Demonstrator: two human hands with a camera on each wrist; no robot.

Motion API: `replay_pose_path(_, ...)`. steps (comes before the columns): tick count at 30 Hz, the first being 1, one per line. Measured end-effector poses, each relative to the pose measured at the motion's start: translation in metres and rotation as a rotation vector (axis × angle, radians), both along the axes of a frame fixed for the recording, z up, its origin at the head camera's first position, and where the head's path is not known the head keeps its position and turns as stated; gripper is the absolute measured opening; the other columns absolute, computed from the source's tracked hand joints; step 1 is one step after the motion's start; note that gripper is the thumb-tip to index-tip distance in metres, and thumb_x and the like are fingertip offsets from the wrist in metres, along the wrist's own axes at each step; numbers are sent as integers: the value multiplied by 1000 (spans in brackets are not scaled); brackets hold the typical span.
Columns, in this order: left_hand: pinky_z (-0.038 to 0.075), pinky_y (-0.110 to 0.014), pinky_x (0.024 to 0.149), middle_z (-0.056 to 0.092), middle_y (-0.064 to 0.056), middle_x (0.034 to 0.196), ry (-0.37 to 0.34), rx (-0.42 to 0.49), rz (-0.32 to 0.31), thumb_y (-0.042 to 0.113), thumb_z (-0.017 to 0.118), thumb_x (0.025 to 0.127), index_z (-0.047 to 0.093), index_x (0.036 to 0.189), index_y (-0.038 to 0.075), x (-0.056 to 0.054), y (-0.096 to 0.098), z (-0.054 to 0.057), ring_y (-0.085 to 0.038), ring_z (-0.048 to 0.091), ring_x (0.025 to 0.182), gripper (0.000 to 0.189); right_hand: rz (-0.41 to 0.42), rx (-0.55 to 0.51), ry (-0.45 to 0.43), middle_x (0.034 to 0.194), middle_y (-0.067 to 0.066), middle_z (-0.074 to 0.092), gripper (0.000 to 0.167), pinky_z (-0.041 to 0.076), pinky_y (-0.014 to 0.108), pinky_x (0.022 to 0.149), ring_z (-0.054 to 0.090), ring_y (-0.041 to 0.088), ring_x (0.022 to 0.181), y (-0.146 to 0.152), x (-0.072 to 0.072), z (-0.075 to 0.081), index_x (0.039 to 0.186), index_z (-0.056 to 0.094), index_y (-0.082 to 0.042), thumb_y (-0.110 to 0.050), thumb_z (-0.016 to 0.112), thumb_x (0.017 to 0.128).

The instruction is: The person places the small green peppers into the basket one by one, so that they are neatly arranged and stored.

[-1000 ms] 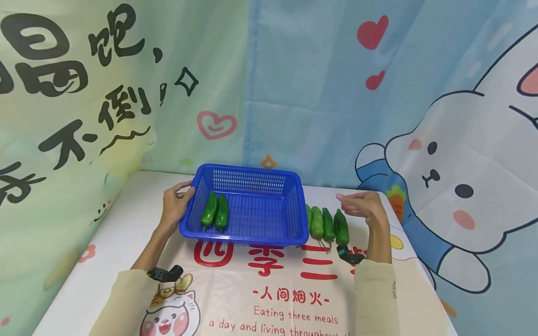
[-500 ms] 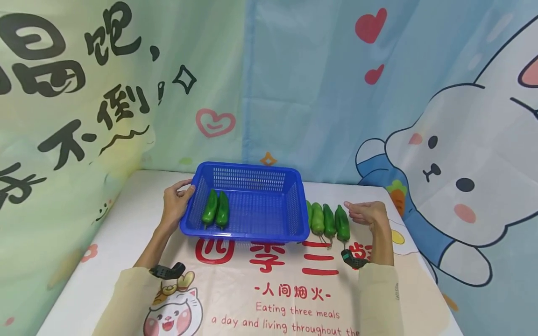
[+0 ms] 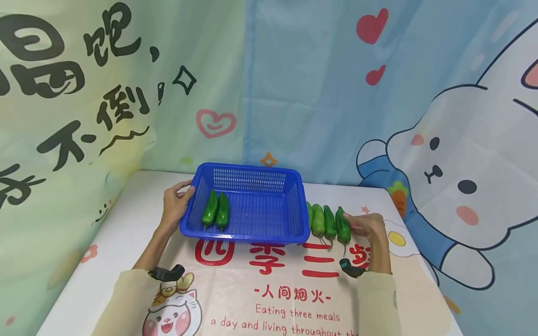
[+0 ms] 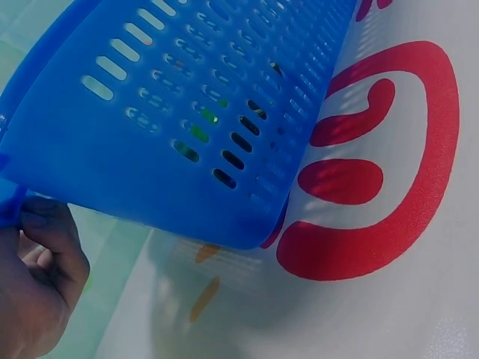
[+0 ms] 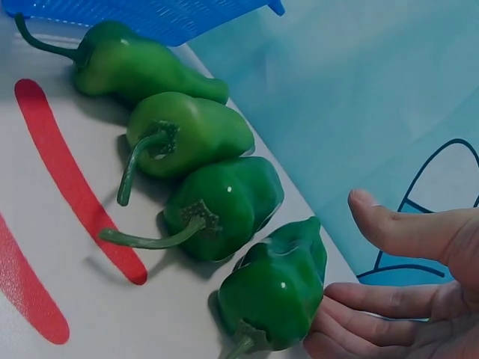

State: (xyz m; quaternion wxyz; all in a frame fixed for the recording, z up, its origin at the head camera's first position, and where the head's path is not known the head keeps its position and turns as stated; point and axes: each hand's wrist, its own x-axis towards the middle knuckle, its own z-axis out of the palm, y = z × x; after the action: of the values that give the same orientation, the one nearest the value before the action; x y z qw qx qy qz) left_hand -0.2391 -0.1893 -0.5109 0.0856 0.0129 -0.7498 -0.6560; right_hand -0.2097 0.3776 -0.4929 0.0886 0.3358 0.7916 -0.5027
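My left hand [image 3: 175, 205] grips the left rim of a blue plastic basket [image 3: 248, 240], thumb over the edge. Two green peppers [image 3: 222, 212] lie side by side at the basket's left end. Right of the basket, several green peppers form a row on the table. My right hand [image 3: 368, 227] is beside the rightmost pepper [image 3: 343, 226]. In the right wrist view, the fingertips [image 5: 329, 333] are right at that pepper's [image 5: 273, 295] side, low down, and the thumb stands raised away from it. The left wrist view shows the basket wall [image 4: 150, 157] slightly tilted over the cloth.
A printed tablecloth [image 3: 294, 322] with red lettering covers the table. Behind it hangs a pale curtain [image 3: 290, 93] with cartoon figures. The basket's right end overlaps the leftmost pepper [image 3: 309, 214] of the row in the head view.
My right hand has come down and toward me, from above the row to the rightmost pepper's side. My left hand stays on the basket rim.
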Motion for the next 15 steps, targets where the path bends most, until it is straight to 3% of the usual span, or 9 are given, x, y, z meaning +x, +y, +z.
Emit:
replay_pose_path(5, 58, -21, 54, 81, -13, 82, 9, -24, -6, 16, 63, 111, 62, 147, -8, 0, -2, -1, -3, 71, 59, 43, 10, 41, -37, 121, 26, 79, 86, 47, 54, 124, 75, 39, 123, -3, -1, -3, 152, 48, 17, -40, 83, 98)
replay_pose_path(12, 58, -20, 54, 78, -2, 76, -3, -24, 5, 15, 62, 111, 62, 147, -8, 0, -1, -1, -3, 70, 59, 43, 25, 94, -97, 129, 29, 73, 88, 51, 53, 120, 70, 39, 123, -9, -5, -8, 150, 51, 18, -44, 83, 97)
replay_pose_path(15, 58, -20, 54, 78, -6, 77, 0, -33, 7, 16, 63, 111, 63, 146, -7, 0, -1, -1, -3, 70, 59, 42, 40, 108, -101, 137, 30, 67, 84, 50, 53, 120, 67, 39, 124, -11, -6, -9, 148, 54, 17, -43, 83, 97)
